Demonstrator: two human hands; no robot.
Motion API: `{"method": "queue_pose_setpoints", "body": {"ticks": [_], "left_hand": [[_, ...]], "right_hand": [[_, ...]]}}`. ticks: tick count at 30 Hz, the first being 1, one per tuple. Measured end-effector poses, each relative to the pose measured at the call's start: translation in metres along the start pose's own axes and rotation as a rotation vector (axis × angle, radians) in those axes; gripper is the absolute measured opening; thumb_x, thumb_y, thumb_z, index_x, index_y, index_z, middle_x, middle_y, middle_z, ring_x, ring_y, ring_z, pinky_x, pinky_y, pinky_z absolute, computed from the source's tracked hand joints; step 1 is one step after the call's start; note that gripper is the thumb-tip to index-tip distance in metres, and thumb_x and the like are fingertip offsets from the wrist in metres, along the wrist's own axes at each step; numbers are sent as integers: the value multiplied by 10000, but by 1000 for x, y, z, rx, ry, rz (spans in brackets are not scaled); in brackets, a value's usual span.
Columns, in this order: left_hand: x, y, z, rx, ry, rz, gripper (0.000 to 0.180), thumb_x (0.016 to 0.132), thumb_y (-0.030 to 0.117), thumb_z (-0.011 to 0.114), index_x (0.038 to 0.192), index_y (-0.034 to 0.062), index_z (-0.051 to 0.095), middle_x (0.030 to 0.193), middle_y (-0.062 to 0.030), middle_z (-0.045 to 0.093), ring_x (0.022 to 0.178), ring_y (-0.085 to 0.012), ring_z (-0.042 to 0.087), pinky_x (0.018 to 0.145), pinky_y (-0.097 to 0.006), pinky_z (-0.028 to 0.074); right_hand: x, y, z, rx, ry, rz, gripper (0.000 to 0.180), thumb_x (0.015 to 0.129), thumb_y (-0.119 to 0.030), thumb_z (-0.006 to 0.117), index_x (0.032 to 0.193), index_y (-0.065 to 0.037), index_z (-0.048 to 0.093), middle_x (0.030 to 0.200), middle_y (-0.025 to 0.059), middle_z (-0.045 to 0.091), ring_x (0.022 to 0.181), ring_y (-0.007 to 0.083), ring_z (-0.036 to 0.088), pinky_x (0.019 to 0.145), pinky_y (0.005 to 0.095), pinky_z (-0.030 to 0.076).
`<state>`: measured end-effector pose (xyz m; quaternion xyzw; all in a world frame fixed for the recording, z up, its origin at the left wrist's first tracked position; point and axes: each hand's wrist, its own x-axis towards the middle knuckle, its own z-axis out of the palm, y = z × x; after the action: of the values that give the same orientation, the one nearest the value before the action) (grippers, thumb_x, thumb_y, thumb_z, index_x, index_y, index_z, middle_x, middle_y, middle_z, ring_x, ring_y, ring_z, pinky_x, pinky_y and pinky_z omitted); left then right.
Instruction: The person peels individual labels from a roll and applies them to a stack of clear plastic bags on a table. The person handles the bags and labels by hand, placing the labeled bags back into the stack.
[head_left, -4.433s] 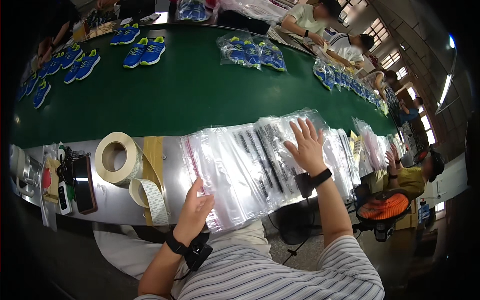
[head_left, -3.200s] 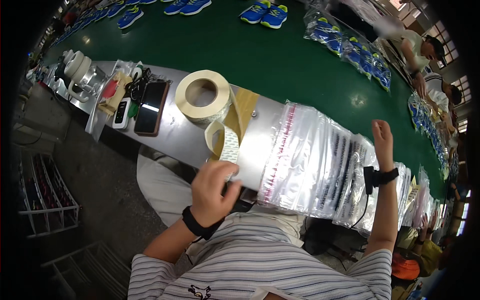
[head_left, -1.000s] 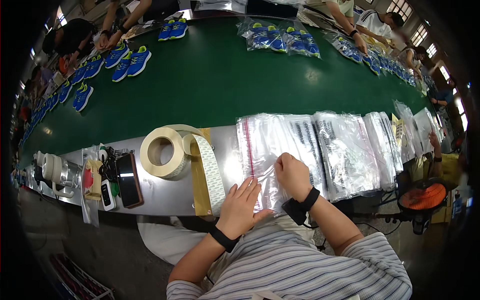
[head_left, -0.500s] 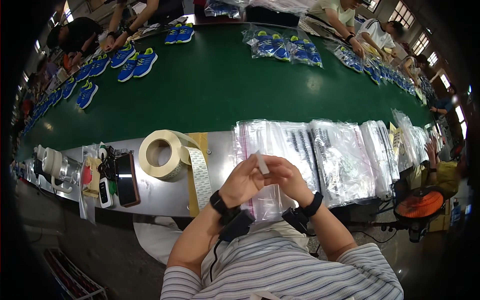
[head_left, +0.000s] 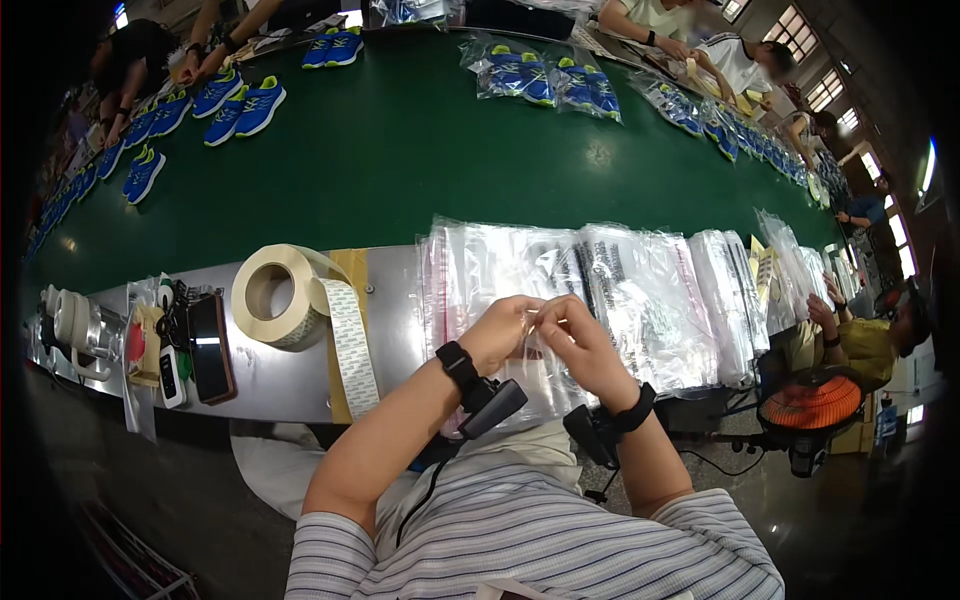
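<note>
My left hand [head_left: 497,336] and my right hand [head_left: 588,356] meet at their fingertips above the near edge of the clear plastic bags [head_left: 645,300]. Both hands are closed in a pinch. Something small and pale shows between the fingertips, too small and covered to name. The bags lie in overlapping stacks, some with dark print and a pinkish edge line. To the left of my hands a large roll of labels [head_left: 246,305] stands on the metal tabletop, and its white printed strip [head_left: 350,345] hangs down toward me. A dark band circles each of my wrists.
Left of the roll lie a phone [head_left: 209,345], a small white device [head_left: 172,376] and a clear jug [head_left: 103,335]. Blue shoes [head_left: 260,106] and bagged shoes [head_left: 588,88] sit on the green belt [head_left: 400,150]. An orange fan [head_left: 810,402] stands right; co-workers line the belt.
The small white piece seen between my hands is now mostly hidden by my fingers. My fingertips have come together. The whole view has shifted, so the table's things appear farther left.
</note>
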<state>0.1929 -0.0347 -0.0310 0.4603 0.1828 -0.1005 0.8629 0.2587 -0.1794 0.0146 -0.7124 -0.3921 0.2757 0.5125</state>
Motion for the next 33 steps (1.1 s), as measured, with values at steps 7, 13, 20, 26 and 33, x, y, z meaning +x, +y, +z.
{"method": "queue_pose_setpoints", "body": {"ticks": [7, 13, 20, 26, 33], "left_hand": [[-95, 11, -24, -541, -39, 45, 615, 968, 387, 395, 1412, 6, 204, 1308, -213, 415, 1035, -346, 554, 862, -511, 493], [-207, -27, -64, 266, 694, 527, 464, 925, 125, 459, 1363, 20, 348, 1309, -172, 440, 1071, -250, 547, 861, -351, 479], [-181, -69, -91, 635, 895, 435, 540, 797, 3, 613, 1303, -5, 423, 1129, -122, 581, 940, -184, 594, 808, -298, 464], [-172, -38, -80, 749, 944, 380, 629, 763, 2, 635, 1331, -28, 368, 1134, -170, 560, 971, -249, 583, 845, -334, 452], [-157, -21, -41, 1322, 949, 824, 580, 725, 51, 660, 1252, -21, 428, 1186, -196, 505, 1069, -338, 500, 929, -437, 392]], "right_hand": [[-30, -18, 39, -808, -87, -334, 690, 641, -261, 791, 1226, -63, 484, 1236, 125, 496, 1101, 312, 510, 946, 409, 390], [-25, 4, 2, -500, 428, -197, 169, 805, 16, 556, 933, -55, 641, 859, 125, 625, 706, 240, 621, 612, 296, 492], [-103, 80, -136, -471, 1002, 372, 237, 847, -175, 561, 789, 44, 633, 585, 69, 581, 543, 151, 583, 540, 281, 456], [-97, 52, -109, -1250, 1056, 72, 739, 718, -170, 726, 1316, -10, 322, 1397, 159, 272, 1241, 345, 322, 1025, 452, 301], [-33, 4, -84, -1557, 700, -190, 650, 691, -155, 732, 1271, -73, 452, 1309, 101, 409, 1281, 302, 320, 1080, 521, 203]]}}
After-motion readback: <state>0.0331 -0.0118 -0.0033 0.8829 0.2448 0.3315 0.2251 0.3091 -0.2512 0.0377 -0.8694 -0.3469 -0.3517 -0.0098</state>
